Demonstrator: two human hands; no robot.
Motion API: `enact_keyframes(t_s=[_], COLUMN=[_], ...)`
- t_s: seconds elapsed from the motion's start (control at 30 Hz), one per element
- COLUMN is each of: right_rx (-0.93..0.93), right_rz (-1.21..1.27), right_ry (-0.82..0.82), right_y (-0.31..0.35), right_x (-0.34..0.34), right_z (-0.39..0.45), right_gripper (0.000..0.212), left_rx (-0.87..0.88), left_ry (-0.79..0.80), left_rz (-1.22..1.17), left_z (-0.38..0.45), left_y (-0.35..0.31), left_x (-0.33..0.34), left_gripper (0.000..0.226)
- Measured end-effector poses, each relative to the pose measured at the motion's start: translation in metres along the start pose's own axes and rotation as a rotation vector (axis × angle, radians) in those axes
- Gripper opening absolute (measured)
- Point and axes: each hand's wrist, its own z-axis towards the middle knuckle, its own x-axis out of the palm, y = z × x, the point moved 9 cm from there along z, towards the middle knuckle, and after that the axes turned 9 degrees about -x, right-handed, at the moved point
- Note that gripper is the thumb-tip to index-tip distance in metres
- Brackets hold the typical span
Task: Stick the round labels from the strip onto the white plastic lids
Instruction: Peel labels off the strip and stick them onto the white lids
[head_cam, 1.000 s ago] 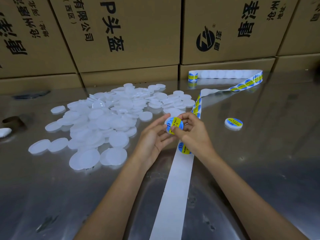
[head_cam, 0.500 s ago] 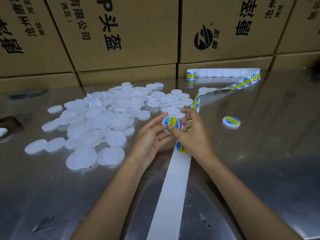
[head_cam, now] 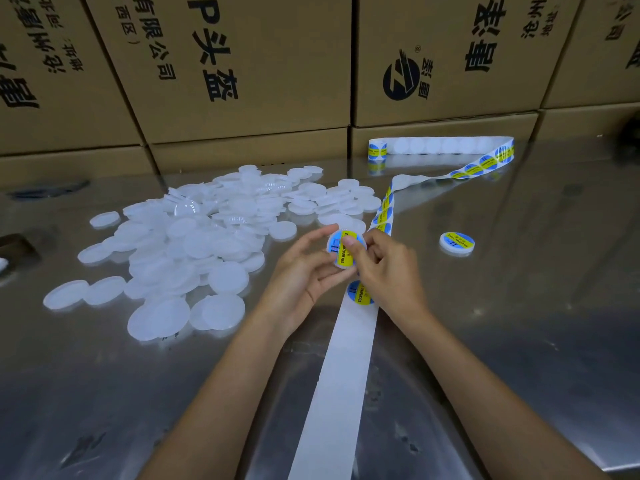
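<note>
My left hand (head_cam: 304, 271) grips a white lid (head_cam: 341, 263) above the table (head_cam: 519, 306); my right hand (head_cam: 388, 268) grips it too, thumb pressing its round label (head_cam: 346, 251).

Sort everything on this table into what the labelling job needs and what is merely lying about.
Job:
- white plastic lid with blue-and-yellow round label, held by left hand, pressed by right hand
- white label strip
- pile of plain white plastic lids
- finished labelled lid

Lying about:
- brown cardboard boxes
- dark object at left edge
</note>
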Motion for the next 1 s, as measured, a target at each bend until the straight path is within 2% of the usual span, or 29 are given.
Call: enact_keyframes(t_s=[0.17, 0.3, 0.5, 0.63, 0.77, 1.0], right_rx=[-0.083, -0.075, -0.076, -0.102, -0.076, 0.025], right_rz=[-0.045, -0.022, 0.11, 0.111, 0.163, 0.221], right_ry=[0.056, 0.049, 0.146, 0.156, 0.089, 0.012], right_y=[0.005, 0.003, 0.008, 0.012, 0.009, -0.002], right_x=[0.002, 0.002, 0.018, 0.022, 0.017, 0.005], right_z=[0.0, 0.0, -0.007, -0.008, -0.008, -0.005], right_gripper=[0.033, 0.034, 0.016, 0.025, 0.021, 0.024], left_rx=[0.09, 0.092, 0.133, 0.131, 0.109, 0.032], left_ry=[-0.118, -0.102, -0.296, -0.349, -0.275, 0.002], left_rz=[0.309, 0.357, 0.191, 0.138, 0.105, 0.199], left_z=[-0.005, -0.008, -0.015, -0.016, -0.012, -0.005], left_y=[-0.011, -0.014, -0.02, -0.017, -0.012, -0.002], left_x=[-0.008, -0.006, -0.023, -0.029, -0.023, 0.002], left_gripper=[0.036, 0.047, 0.022, 0.011, 0.01, 0.04])
